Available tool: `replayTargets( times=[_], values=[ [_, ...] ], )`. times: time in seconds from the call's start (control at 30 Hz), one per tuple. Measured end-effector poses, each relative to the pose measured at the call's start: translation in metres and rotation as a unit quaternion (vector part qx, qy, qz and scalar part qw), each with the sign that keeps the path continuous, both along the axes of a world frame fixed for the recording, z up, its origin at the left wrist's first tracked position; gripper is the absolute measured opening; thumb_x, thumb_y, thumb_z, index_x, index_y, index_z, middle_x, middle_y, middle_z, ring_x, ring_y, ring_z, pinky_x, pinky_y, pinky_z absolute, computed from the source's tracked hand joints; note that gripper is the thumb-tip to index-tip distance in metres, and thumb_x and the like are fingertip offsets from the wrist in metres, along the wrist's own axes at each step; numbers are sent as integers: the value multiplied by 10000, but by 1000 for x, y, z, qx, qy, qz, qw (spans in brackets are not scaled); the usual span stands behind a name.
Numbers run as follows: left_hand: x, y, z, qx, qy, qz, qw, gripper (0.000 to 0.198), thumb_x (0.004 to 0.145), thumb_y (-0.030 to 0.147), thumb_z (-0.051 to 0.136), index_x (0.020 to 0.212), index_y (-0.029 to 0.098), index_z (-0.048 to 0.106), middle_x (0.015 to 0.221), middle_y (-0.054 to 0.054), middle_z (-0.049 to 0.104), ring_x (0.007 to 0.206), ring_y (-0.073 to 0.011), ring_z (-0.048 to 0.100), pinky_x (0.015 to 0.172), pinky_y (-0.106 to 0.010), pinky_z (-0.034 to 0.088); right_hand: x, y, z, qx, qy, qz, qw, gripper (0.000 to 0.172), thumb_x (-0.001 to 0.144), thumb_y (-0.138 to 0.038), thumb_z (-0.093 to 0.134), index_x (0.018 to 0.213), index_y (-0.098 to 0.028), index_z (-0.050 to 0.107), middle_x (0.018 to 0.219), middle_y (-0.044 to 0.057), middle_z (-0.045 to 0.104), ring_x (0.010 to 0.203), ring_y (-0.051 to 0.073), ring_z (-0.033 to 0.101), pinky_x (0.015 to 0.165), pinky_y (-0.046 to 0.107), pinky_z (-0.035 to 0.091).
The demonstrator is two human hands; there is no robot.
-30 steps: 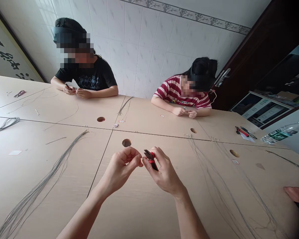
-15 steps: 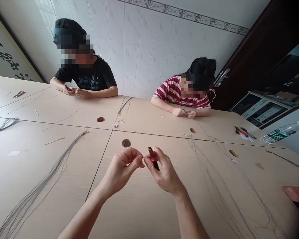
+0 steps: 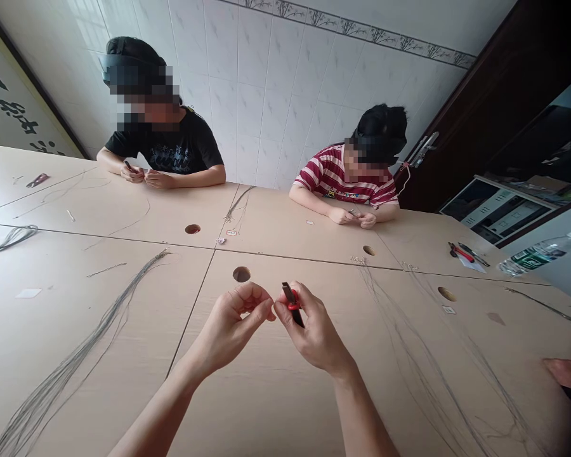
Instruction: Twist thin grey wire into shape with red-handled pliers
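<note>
your table (image 3: 276, 393) fills the scene, with a long wire bundle (image 3: 76, 355) lying on its near left and more wires (image 3: 423, 355) on the right. two people sit at the far side, one in a black shirt (image 3: 176, 149), one in stripes (image 3: 335, 178). near the middle, above the table, your right hand (image 3: 314, 330) is closed around small pliers (image 3: 292, 303) with red on the handle. your left hand (image 3: 231, 324) is pinched shut, fingertips touching the right's; what it pinches is too small to tell
</note>
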State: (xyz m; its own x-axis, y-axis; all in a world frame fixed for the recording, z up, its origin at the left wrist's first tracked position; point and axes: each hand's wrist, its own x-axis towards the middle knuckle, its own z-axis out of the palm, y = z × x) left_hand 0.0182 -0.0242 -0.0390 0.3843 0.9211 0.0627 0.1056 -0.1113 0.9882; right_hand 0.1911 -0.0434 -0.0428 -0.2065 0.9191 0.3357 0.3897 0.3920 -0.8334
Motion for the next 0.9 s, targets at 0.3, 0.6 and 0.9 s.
replayTargets(
  times=[0.3, 0.6, 0.9],
  values=[
    [1, 1, -2, -2, -14, 1, 1000, 238, 929, 390, 524, 829, 183, 590, 791, -28, 664, 803, -170, 639, 770, -332, 517, -2, 0, -2, -25, 31, 4, 999, 99, 941, -254, 497, 858, -212, 463, 805, 6, 517, 694, 132, 492, 651, 263, 430],
    [0, -2, 3, 36, 47, 18, 998, 241, 938, 385, 501, 807, 197, 579, 710, 9, 617, 710, -139, 589, 656, -276, 453, -4, 0, 3, -42, 54, 16, 998, 139, 950, -257, 483, 821, -208, 464, 751, -17, 510, 668, 118, 469, 652, 253, 403],
    [-1, 0, 3, 88, 75, 7, 993, 241, 946, 385, 490, 808, 213, 585, 730, 10, 638, 734, -138, 599, 662, -259, 466, 1, -3, 9, -110, 88, 39, 989, 196, 948, -331, 495, 797, -207, 469, 659, -45, 416, 570, 101, 351, 541, 241, 330]
  ],
)
